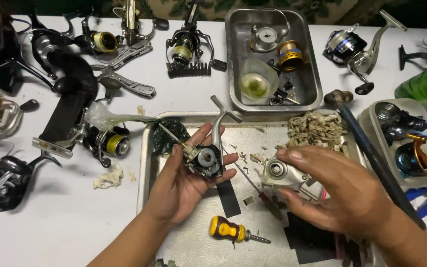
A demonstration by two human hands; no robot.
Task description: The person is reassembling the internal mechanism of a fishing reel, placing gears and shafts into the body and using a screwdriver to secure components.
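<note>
Our tray sits at the centre of the table, with a deeper pan of loose parts at its 12 o'clock and whole reels scattered from 9 to 11 o'clock. Over the tray, our left hand lies palm up, fingers curled narrowly around the open reel body, its T-shaped foot pointing to 12 o'clock and a thin shaft sticking out toward 10. We judge this body stiff and fairly light, but greasy inside, so slippery; the exposed gear looks easy to foul, so hold belongs on the outer shell and foot stem, not the open face. At 3 o'clock of it, well clear, our right hand pinches the silver side cover between thumb and fingertips, closed on its rim. The cover seems thin, rigid and light; the rim is the safe grip, away from the bearing seat. A wad of soiled tissue lies at the tray's 1 o'clock. At 6 o'clock of the body lies a stubby yellow screwdriver, untouched.
</note>
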